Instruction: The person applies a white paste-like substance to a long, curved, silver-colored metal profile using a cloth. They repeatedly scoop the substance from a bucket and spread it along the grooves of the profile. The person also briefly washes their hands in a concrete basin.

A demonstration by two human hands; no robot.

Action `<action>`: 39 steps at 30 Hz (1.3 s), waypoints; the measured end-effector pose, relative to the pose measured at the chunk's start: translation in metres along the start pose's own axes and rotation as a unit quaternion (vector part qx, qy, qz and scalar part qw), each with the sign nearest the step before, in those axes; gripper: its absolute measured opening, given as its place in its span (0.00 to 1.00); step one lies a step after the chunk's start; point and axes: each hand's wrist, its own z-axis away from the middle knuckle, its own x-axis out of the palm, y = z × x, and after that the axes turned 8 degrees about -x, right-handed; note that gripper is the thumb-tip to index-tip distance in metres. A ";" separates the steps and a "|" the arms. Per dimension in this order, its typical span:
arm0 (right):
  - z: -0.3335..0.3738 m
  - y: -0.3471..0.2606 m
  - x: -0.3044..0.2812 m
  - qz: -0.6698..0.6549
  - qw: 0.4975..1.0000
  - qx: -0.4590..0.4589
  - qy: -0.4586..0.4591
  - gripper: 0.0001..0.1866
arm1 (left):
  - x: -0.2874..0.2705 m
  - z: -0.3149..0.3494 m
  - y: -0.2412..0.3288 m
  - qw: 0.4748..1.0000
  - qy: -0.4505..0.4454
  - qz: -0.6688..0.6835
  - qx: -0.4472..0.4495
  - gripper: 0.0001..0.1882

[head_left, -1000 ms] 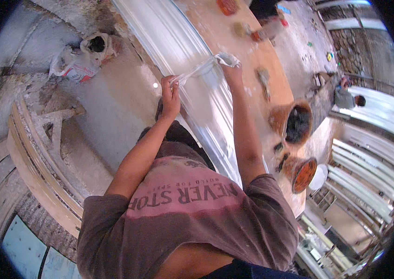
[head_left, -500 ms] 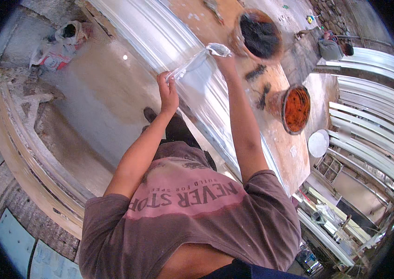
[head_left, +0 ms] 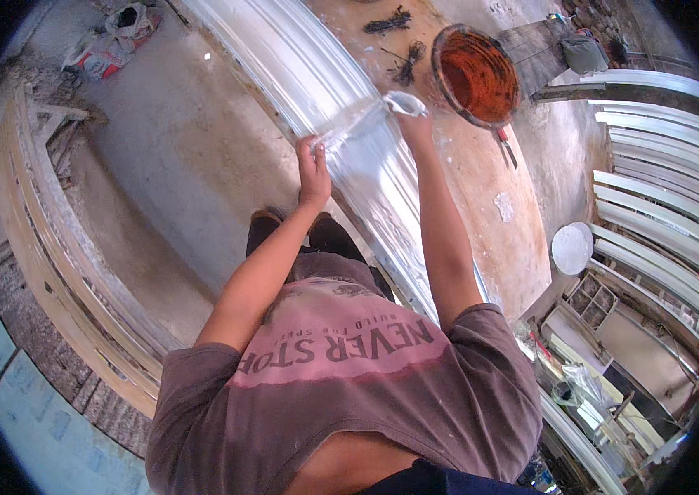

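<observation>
A long, glossy, pale ribbed strip (head_left: pixel 300 62) runs along the bench from the upper left toward the lower right. Across it a clear plastic sheet (head_left: pixel 355 124) is stretched between my hands. My left hand (head_left: pixel 313 172) pinches one edge of the sheet at the strip's near side. Over the far side, my right hand (head_left: pixel 415 124) grips a bunched, rolled part of the same sheet. Beyond the right hand stands a round tub (head_left: pixel 481 78) with an orange-brown inside, and a red-handled knife (head_left: pixel 508 148) lies close to it.
Dark fibrous clumps (head_left: pixel 406 64) lie on the wooden bench top (head_left: pixel 481 177). A white round lid or disc (head_left: pixel 572 247) is at the right, near stacked pale strips (head_left: pixel 655 177). Curved wooden mouldings (head_left: pixel 61 280) stand at the left. A person (head_left: pixel 587 51) is in the far right background.
My view has moved along the bench, so the orange-brown tub appears farther up and the dark-filled tub is out of sight. The knife now shows. Both hands keep hold of the plastic sheet.
</observation>
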 end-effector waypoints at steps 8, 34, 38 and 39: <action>0.165 0.062 -0.147 0.003 0.999 0.003 0.041 0.12 | 0.069 0.192 -0.010 0.996 -0.032 -0.049 0.066 0.11; 0.584 0.195 -0.507 -0.006 0.993 0.052 0.102 0.12 | 0.273 0.719 -0.086 0.994 -0.033 -0.023 0.104 0.10; 0.639 0.215 -0.549 0.043 0.993 0.042 0.104 0.13 | 0.295 0.783 -0.098 0.991 -0.042 -0.030 0.122 0.10; 0.655 0.226 -0.560 0.034 0.988 0.062 0.139 0.15 | 0.301 0.799 -0.099 0.991 -0.048 -0.038 0.118 0.10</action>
